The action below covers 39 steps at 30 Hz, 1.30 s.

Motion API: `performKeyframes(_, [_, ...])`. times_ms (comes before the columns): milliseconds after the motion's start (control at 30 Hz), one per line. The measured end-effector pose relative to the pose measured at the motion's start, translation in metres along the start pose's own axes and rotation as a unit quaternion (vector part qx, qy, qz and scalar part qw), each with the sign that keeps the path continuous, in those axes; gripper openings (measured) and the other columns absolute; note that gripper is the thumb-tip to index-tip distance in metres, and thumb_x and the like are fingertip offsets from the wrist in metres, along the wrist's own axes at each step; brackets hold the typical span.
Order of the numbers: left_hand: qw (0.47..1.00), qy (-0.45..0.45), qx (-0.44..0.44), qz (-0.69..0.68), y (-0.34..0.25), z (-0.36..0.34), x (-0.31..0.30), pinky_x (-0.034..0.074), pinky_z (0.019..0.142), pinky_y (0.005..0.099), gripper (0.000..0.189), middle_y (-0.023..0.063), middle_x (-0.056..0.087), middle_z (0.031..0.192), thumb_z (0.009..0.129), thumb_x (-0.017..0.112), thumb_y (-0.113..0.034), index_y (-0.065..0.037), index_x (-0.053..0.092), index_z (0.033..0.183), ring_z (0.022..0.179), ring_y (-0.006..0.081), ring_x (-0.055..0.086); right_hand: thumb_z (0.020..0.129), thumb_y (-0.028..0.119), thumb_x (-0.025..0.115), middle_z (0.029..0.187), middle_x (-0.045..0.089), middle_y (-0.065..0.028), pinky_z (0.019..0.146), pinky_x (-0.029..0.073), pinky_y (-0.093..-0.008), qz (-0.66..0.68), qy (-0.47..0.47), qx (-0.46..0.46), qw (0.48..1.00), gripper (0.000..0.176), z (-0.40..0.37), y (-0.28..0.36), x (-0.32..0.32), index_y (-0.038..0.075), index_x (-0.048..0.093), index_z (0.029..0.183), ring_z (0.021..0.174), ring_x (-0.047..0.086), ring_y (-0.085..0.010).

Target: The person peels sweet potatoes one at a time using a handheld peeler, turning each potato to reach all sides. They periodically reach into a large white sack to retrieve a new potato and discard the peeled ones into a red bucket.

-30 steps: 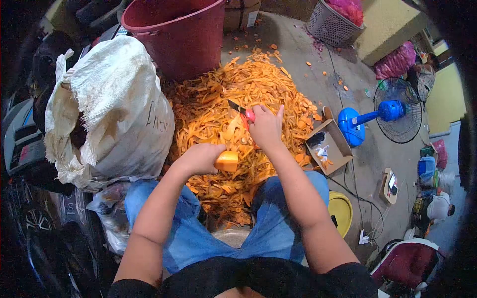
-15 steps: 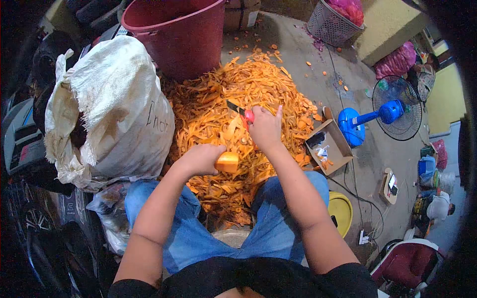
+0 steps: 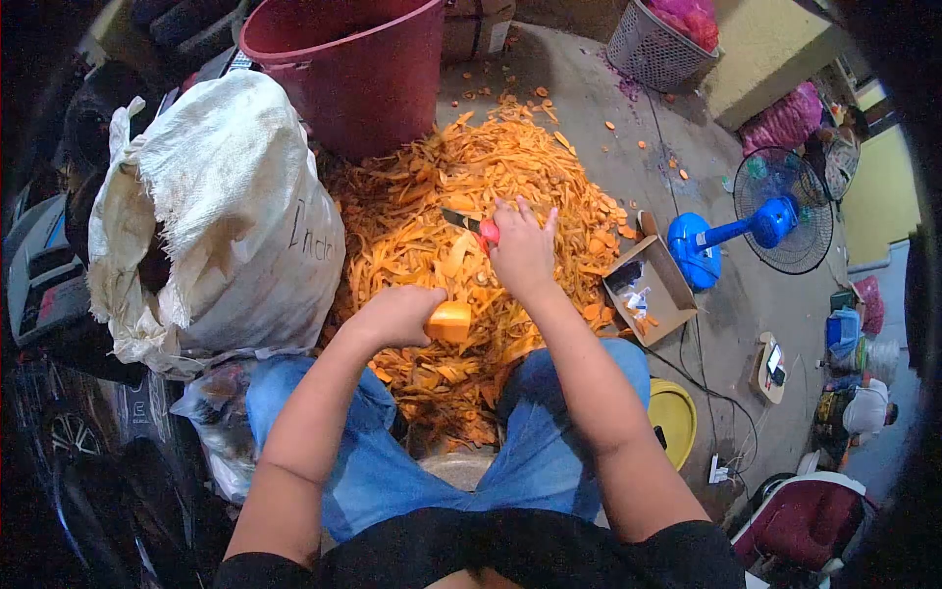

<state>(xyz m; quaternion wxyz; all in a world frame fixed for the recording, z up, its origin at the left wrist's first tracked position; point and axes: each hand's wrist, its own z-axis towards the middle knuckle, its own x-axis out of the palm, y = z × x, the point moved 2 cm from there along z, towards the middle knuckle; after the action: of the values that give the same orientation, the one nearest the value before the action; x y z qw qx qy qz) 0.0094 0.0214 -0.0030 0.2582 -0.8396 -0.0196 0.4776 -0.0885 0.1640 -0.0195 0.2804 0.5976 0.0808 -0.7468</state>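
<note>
Carrot (image 3: 449,320) clenched in left hand (image 3: 397,314) mid-frame, stub end pointing right; right hand (image 3: 523,253) just above-right, fingers wrapped round knife (image 3: 478,226), blade aimed upper left.

Grey concrete floor (image 3: 589,98); blue fan (image 3: 775,218) at right; yellow wall (image 3: 765,49) beyond, perhaps painted.

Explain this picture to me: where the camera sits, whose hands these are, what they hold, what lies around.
No machine here: a person wears one camera on the head, looking down at their own bare hands. The left hand closes its grip on an orange chunk. The right hand holds a red-handled knife. Beneath them, on the floor, lies a pile of orange peelings. Around it stand a white sack, a red tub, a cardboard box and a blue fan.
</note>
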Motion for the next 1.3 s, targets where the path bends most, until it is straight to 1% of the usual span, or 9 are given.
performKeyframes(133, [1.0, -0.015, 0.009, -0.005, 0.001, 0.0, 0.001, 0.042, 0.063, 0.0389, 0.037, 0.0156, 0.054, 0.073, 0.053, 0.065, -0.014, -0.004, 0.045, 0.083, 0.073, 0.0316, 0.053, 0.068, 0.011, 0.05, 0.108, 0.048, -0.0066, 0.09, 0.013, -0.0566, -0.007, 0.024, -0.015, 1.0, 0.038, -0.001, 0.001, -0.003, 0.006, 0.045, 0.105, 0.11, 0.036, -0.024])
performKeyframes(367, [1.0, -0.01, 0.003, -0.004, 0.0, 0.0, 0.001, 0.043, 0.063, 0.0384, 0.033, 0.014, 0.055, 0.074, 0.055, 0.064, -0.013, -0.005, 0.045, 0.081, 0.074, 0.0294, 0.053, 0.068, 0.012, 0.049, 0.108, 0.048, -0.007, 0.089, 0.013, -0.0566, -0.016, 0.035, -0.011, 0.999, 0.037, -0.001, 0.001, 0.001, 0.007, 0.046, 0.105, 0.109, 0.037, -0.024])
performKeyframes(467, [1.0, -0.016, 0.006, -0.001, 0.001, 0.0, 0.002, 0.043, 0.063, 0.0383, 0.033, 0.0141, 0.055, 0.073, 0.055, 0.063, -0.013, -0.005, 0.046, 0.081, 0.074, 0.0293, 0.053, 0.069, 0.014, 0.05, 0.102, 0.052, -0.008, 0.088, 0.015, -0.0569, 0.008, 0.002, -0.016, 1.0, 0.03, -0.001, 0.002, 0.001, 0.007, 0.049, 0.098, 0.106, 0.04, -0.0245])
performKeyframes(667, [1.0, 0.0, 0.0, -0.002, -0.001, 0.0, 0.0, 0.043, 0.063, 0.0381, 0.032, 0.0141, 0.055, 0.073, 0.055, 0.063, -0.013, -0.005, 0.046, 0.081, 0.074, 0.0292, 0.054, 0.069, 0.017, 0.053, 0.073, 0.057, -0.0082, 0.086, 0.02, -0.0567, 0.024, 0.09, 0.012, 0.996, 0.015, 0.0, 0.006, -0.009, 0.01, 0.051, 0.083, 0.081, 0.053, -0.0227])
performKeyframes(767, [1.0, -0.01, 0.014, -0.001, 0.001, 0.001, 0.003, 0.043, 0.062, 0.0382, 0.038, 0.0151, 0.055, 0.072, 0.053, 0.064, -0.015, -0.005, 0.046, 0.084, 0.072, 0.0304, 0.053, 0.068, 0.016, 0.054, 0.066, 0.056, -0.0074, 0.086, 0.021, -0.0562, 0.018, 0.078, 0.012, 0.997, 0.026, 0.0, 0.006, -0.006, 0.014, 0.05, 0.094, 0.073, 0.054, -0.0211])
performKeyframes(833, [1.0, -0.006, 0.009, 0.004, 0.002, 0.001, 0.003, 0.043, 0.062, 0.0381, 0.039, 0.0149, 0.055, 0.072, 0.053, 0.065, -0.015, -0.005, 0.046, 0.086, 0.073, 0.0303, 0.053, 0.068, 0.016, 0.054, 0.066, 0.055, -0.0079, 0.086, 0.021, -0.0561, 0.02, 0.055, 0.002, 0.998, 0.042, 0.0, 0.007, -0.007, 0.017, 0.044, 0.109, 0.072, 0.055, -0.0207])
performKeyframes(933, [1.0, -0.003, 0.005, 0.01, 0.0, 0.0, 0.001, 0.043, 0.063, 0.0381, 0.041, 0.0148, 0.055, 0.073, 0.053, 0.065, -0.015, -0.005, 0.046, 0.087, 0.072, 0.0304, 0.054, 0.068, 0.015, 0.054, 0.067, 0.055, -0.0084, 0.086, 0.021, -0.056, 0.016, 0.066, -0.006, 0.998, 0.054, 0.0, 0.007, -0.007, 0.019, 0.034, 0.118, 0.071, 0.055, -0.0211])
performKeyframes(1033, [1.0, -0.002, 0.005, 0.003, 0.003, 0.002, 0.006, 0.043, 0.063, 0.0383, 0.042, 0.0148, 0.055, 0.073, 0.053, 0.066, -0.015, -0.005, 0.046, 0.088, 0.072, 0.0304, 0.054, 0.069, 0.021, 0.056, 0.074, 0.057, -0.0102, 0.088, 0.022, -0.0524, -0.002, 0.105, 0.02, 0.994, 0.053, 0.001, 0.007, -0.006, 0.023, 0.034, 0.118, 0.075, 0.055, -0.0219])
performKeyframes(1300, [1.0, 0.007, 0.003, 0.006, -0.002, 0.0, 0.0, 0.043, 0.062, 0.0389, 0.04, 0.0154, 0.055, 0.073, 0.053, 0.066, -0.015, -0.005, 0.045, 0.086, 0.073, 0.0309, 0.054, 0.068, 0.016, 0.055, 0.073, 0.057, -0.0105, 0.088, 0.021, -0.0527, 0.011, 0.106, 0.017, 0.994, 0.054, 0.0, 0.009, -0.01, 0.023, 0.034, 0.118, 0.076, 0.055, -0.0224])
